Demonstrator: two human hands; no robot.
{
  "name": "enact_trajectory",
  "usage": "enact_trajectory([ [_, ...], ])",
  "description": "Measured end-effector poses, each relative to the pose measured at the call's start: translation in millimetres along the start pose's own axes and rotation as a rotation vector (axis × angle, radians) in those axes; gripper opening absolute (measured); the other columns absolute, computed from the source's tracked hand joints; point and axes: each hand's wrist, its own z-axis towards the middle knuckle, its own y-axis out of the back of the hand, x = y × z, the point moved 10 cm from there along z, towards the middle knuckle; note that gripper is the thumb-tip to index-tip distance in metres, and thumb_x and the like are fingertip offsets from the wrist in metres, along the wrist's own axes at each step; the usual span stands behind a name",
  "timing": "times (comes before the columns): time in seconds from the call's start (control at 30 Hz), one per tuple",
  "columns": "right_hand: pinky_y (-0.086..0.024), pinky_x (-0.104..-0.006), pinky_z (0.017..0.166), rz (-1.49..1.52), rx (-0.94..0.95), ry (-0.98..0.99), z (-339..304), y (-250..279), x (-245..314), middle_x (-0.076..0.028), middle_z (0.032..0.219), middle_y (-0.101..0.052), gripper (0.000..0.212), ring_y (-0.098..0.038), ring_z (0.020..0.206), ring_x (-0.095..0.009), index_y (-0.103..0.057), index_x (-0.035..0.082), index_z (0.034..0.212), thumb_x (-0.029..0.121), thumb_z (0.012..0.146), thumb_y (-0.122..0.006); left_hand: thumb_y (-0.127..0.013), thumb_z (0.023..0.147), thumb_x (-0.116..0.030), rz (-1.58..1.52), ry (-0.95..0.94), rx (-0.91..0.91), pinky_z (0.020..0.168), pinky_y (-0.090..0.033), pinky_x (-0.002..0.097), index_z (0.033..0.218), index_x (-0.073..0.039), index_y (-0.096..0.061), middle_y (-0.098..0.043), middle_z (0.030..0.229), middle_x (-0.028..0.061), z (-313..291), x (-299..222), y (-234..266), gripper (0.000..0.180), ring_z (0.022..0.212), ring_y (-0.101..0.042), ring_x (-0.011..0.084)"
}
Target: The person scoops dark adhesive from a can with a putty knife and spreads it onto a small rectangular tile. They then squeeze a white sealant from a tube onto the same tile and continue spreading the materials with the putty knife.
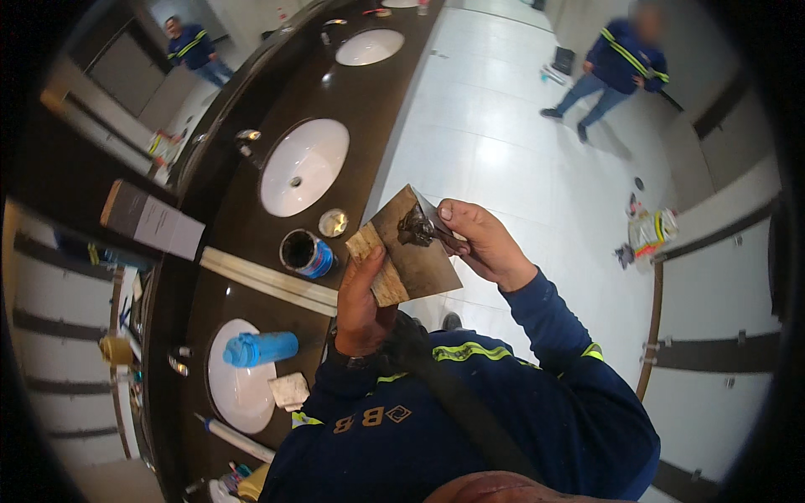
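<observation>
My left hand [362, 306] is closed around a flat, square, brownish panel [423, 268], its thumb over a rough, light-brown strip [381, 267] along the panel's left side. At the panel's far right corner, my right hand [488, 241] pinches a thin dark spreader, mostly covered by the fingers. A glossy blob of dark paste [414, 227] lies on the panel by its tip. Left of my hands, an open can [307, 253] with a blue label stands on the counter, dark inside. Beside it is a small round lid-like disc [333, 223].
The dark counter [277, 285] carries several white sinks and long pale strips [268, 279]. A blue bottle [262, 349] lies across the nearest sink [239, 386], near a sealant tube [239, 440]. A person [625, 59] stands at far right; a bag [652, 230] sits on the floor.
</observation>
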Motion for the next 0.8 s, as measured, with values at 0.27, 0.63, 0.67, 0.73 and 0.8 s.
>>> enact_trajectory([
  [0.27,-0.044,-0.0256,0.064,-0.43,-0.658,0.207,-40,93,-24,-0.001,0.086,-0.056,0.028,-0.052,0.072,-0.01,-0.061,0.003,0.112,0.026,0.101,-0.048,-0.06,0.088,0.002,1.122,-0.5,0.393,0.096,-0.048,0.0368,0.125,0.003,-0.056,-0.062,0.121,0.0169,17,-41,-10,0.038,0.11,-0.061,0.0295],
  [0.63,-0.044,-0.0219,0.068,-0.507,-0.531,-0.12,10,77,-79,-0.005,0.097,-0.059,0.042,-0.052,0.077,-0.009,-0.052,0.004,0.139,0.028,0.105,-0.043,-0.06,0.098,-0.024,0.377,-0.04,-0.105,0.088,-0.048,0.027,0.116,0.0,-0.062,-0.067,0.107,0.0056,44,-61,115,0.03,0.097,-0.061,0.0119],
  [0.67,-0.044,-0.022,0.068,-0.531,-0.497,-0.127,24,67,-81,-0.005,0.097,-0.059,0.044,-0.052,0.076,-0.009,-0.051,0.004,0.14,0.03,0.105,-0.044,-0.06,0.099,-0.025,0.381,-0.06,-0.162,0.088,-0.048,0.0274,0.116,0.0,-0.061,-0.066,0.108,0.0058,37,-68,127,0.031,0.098,-0.062,0.0124],
  [0.73,-0.046,-0.0247,0.07,-0.693,-0.359,-0.083,60,42,-83,-0.005,0.094,-0.061,0.038,-0.053,0.077,-0.011,-0.056,0.003,0.136,0.024,0.105,-0.047,-0.06,0.099,-0.026,0.392,-0.112,-0.27,0.089,-0.049,0.0282,0.117,0.001,-0.061,-0.066,0.108,0.0062,20,-78,152,0.032,0.099,-0.062,0.0135],
  [0.8,-0.047,-0.027,0.07,-0.932,-0.144,0.021,101,3,-89,-0.007,0.092,-0.063,0.035,-0.055,0.077,-0.012,-0.058,0.003,0.133,0.02,0.103,-0.051,-0.062,0.097,-0.02,0.412,-0.178,-0.394,0.089,-0.049,0.029,0.122,-0.001,-0.061,-0.065,0.111,0.0077,-4,-86,184,0.031,0.099,-0.063,0.0157],
])
